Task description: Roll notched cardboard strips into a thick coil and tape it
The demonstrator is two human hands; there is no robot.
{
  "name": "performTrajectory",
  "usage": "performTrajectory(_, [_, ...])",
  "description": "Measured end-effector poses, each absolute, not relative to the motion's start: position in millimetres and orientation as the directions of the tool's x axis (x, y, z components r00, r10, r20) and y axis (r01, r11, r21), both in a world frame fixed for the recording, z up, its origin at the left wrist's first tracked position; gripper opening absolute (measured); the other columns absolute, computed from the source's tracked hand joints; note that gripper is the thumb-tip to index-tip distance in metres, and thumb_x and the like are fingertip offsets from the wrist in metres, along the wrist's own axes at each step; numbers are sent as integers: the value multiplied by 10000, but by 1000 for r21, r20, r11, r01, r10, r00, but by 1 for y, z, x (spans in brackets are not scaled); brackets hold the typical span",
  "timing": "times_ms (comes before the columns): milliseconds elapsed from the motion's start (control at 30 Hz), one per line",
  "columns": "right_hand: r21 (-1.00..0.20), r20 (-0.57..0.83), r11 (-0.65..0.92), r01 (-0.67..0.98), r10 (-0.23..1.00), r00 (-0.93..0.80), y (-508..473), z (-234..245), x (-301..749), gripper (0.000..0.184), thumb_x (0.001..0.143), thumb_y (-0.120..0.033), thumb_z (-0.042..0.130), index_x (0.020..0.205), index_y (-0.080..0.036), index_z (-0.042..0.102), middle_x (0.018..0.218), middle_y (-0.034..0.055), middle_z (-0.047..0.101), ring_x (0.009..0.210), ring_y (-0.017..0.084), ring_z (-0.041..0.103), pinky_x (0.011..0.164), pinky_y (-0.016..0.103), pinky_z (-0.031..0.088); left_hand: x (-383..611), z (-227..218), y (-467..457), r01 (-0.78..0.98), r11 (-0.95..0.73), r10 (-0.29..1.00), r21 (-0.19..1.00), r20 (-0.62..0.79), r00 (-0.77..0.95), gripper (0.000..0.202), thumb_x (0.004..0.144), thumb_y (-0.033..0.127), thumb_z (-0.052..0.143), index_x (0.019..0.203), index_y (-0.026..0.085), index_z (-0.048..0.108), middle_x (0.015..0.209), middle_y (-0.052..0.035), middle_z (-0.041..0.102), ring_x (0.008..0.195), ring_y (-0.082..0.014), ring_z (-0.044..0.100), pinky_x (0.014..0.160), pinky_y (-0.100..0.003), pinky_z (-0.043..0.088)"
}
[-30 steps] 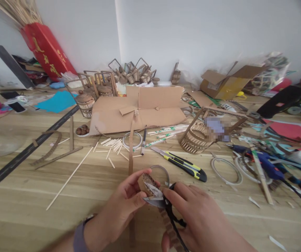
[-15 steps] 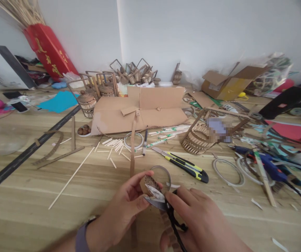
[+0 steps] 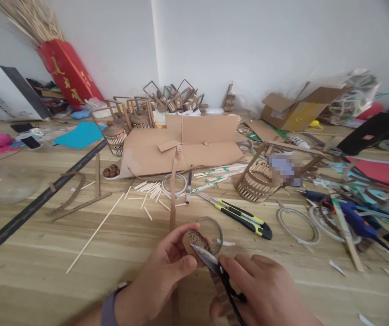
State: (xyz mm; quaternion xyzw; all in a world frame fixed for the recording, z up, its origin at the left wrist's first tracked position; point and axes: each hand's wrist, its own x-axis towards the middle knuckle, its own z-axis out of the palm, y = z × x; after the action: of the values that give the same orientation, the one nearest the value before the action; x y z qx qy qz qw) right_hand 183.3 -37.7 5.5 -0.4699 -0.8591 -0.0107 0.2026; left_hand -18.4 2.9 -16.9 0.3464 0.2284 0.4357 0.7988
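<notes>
My left hand (image 3: 162,267) pinches a small brown roll (image 3: 194,237) between thumb and fingers. Its upturned end has a honeycomb look, like coiled corrugated cardboard. In my right hand (image 3: 265,280) are black-handled scissors (image 3: 210,262), their blades slanting across that end, with something whitish along them. A ribbed brown strip (image 3: 220,292) hangs below the roll, next to the scissor handles, partly covered by my right hand. Just beyond my fingers lies a ring of tape (image 3: 220,228). A long flat brown strip (image 3: 173,199) runs along the table under my left hand.
A yellow-black utility knife (image 3: 238,215) lies ahead, near short wooden sticks (image 3: 150,189) and a slatted basket (image 3: 253,181). Folded cardboard (image 3: 211,151) stands farther back. At right are tape rolls (image 3: 298,225) and a blue glue gun (image 3: 353,217); a bowl of walnuts (image 3: 111,171) sits left.
The scissor blades have moved onto the end of the roll and look closer together. Less white shows there. My left thumb has shifted slightly, and the whole view has moved a little.
</notes>
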Motion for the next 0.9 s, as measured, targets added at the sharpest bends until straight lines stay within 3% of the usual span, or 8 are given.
performTrajectory(100, [-201, 326, 543, 815, 822, -467, -37, 5, 185, 324, 663, -221, 830, 919, -234, 631, 688, -33, 687, 526, 164, 590, 499, 291, 369, -20, -20, 3, -527, 327, 867, 785, -26, 498, 498, 766, 331, 844, 1227, 276, 662, 1163, -68, 733, 1030, -179, 663, 923, -284, 467])
performTrajectory(333, [-332, 148, 465, 821, 885, -442, -34, 13, 187, 446, 735, -177, 718, 1161, -223, 595, 952, 65, 693, 841, 244, 655, 692, 312, 471, -24, -27, 4, -486, 283, 877, 827, -18, 480, 529, 799, 337, 814, 1285, 295, 609, 1261, -68, 683, 1146, -221, 624, 987, -318, 448])
performTrajectory(600, [-340, 109, 440, 831, 896, -430, -33, 19, 193, 526, 704, -21, 547, 1170, -262, 587, 976, 51, 651, 864, 232, 627, 735, 329, 482, -24, -25, 3, -504, 238, 886, 830, 27, 462, 521, 792, 335, 820, 1271, 312, 616, 1239, -46, 687, 1111, -198, 633, 958, -279, 469])
performTrajectory(900, [-341, 131, 443, 829, 896, -425, -33, 24, 188, 511, 680, -54, 616, 1147, -262, 617, 966, 50, 652, 859, 237, 595, 754, 330, 421, -24, -24, 2, -518, 207, 897, 830, 51, 440, 492, 809, 316, 806, 1263, 300, 619, 1236, -64, 684, 1113, -216, 638, 950, -303, 490])
